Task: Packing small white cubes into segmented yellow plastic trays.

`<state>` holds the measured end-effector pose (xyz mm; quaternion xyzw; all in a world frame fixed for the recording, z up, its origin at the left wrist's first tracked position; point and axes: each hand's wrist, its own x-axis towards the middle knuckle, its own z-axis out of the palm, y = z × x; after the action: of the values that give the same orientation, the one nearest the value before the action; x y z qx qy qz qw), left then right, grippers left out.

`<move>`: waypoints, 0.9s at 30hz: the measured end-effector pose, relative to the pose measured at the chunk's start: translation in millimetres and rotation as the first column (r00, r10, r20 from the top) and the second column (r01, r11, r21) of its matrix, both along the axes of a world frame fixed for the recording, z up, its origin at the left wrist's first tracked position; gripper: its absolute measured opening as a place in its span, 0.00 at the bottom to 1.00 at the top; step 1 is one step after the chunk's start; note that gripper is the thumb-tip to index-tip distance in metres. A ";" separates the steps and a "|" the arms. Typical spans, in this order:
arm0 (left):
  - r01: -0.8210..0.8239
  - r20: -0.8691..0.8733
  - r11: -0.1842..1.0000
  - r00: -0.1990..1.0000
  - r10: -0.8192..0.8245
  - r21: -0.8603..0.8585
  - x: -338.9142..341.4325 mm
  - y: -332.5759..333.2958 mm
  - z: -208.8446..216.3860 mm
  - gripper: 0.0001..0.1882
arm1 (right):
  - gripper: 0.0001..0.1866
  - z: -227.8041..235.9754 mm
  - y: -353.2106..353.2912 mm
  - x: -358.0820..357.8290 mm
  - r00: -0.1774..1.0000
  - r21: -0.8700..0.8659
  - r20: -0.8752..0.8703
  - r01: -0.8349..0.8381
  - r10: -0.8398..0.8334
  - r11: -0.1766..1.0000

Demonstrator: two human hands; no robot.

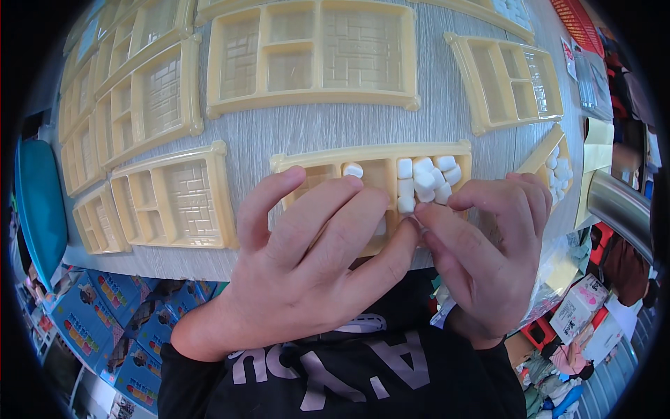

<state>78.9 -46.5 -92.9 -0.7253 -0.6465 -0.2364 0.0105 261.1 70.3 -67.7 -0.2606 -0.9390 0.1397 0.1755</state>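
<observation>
A cream plastic divided tray [370, 151] lies on the table's near edge. White marshmallow-like pieces [424, 183] are packed in its right compartment, and one white piece [352, 170] sits in an upper middle compartment. My left hand [314, 258] spreads over the tray's left and middle part, a fingertip close to the single piece and the thumb by the pack's lower left corner. My right hand [488, 251] bends over the right compartment, its fingers apart and two fingertips at the lowest pieces. No piece shows clearly gripped in either hand. My left hand covers much of the tray's left side.
Beyond lies a larger-looking divided tray [312, 98], with another tray [481, 105] at the far right. Several trays stand along the left, including one near tray [223, 202]. A partly hidden tray of white pieces [534, 157] sits right. A metal tube [621, 209] borders the table.
</observation>
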 end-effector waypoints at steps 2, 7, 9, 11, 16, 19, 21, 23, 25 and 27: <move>0.003 0.006 1.000 1.000 -0.003 -0.022 0.2 0.1 3.2 0.17 | 0.14 0.9 0.3 0.6 1.000 0.007 0.007 0.006 -0.006 1.000; 0.016 0.012 0.998 1.000 -0.016 -0.055 0.0 0.2 3.8 0.18 | 0.14 2.7 -0.7 -2.7 1.000 0.010 0.002 0.026 -0.026 1.000; 0.020 0.003 1.000 1.000 -0.020 -0.023 -0.6 0.1 0.6 0.17 | 0.14 4.3 -3.0 -7.3 0.998 -0.025 0.014 0.058 -0.058 0.998; 0.018 0.006 0.999 1.000 -0.018 -0.033 -1.5 -0.6 1.9 0.17 | 0.14 1.3 -1.9 -8.9 0.999 -0.025 0.003 0.048 -0.048 0.999; 0.025 0.020 0.999 0.999 -0.024 -0.031 -1.1 0.4 4.3 0.18 | 0.12 3.0 -0.7 -11.0 0.997 0.006 0.025 0.068 -0.068 0.998; 0.025 0.018 0.999 1.000 -0.024 -0.037 -1.5 -0.4 4.5 0.19 | 0.13 -0.2 -1.6 -13.0 0.996 -0.023 -0.009 0.085 -0.085 0.996; 0.012 0.027 0.999 1.000 -0.011 -0.046 -2.2 -2.2 4.4 0.19 | 0.13 -2.8 -1.8 -13.9 0.995 -0.048 -0.031 0.091 -0.092 0.995; 0.005 0.018 0.998 1.000 -0.004 -0.055 -3.7 -3.6 4.9 0.19 | 0.12 -2.3 1.1 -11.2 0.997 -0.063 -0.057 0.055 -0.059 0.997; 0.018 0.024 0.998 1.000 -0.016 -0.052 -2.6 -0.6 7.4 0.19 | 0.11 4.9 4.2 -1.7 0.997 -0.065 -0.067 0.040 -0.044 0.997; 0.030 0.002 0.997 1.000 -0.030 -0.071 -2.4 0.1 9.0 0.20 | 0.08 9.0 4.1 5.8 0.979 -0.117 -0.129 0.141 -0.155 0.983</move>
<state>76.5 -46.4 -83.9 -0.7347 -0.6435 -0.2138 -0.0189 266.8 74.4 -58.6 -0.3286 -0.8938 0.1939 0.2356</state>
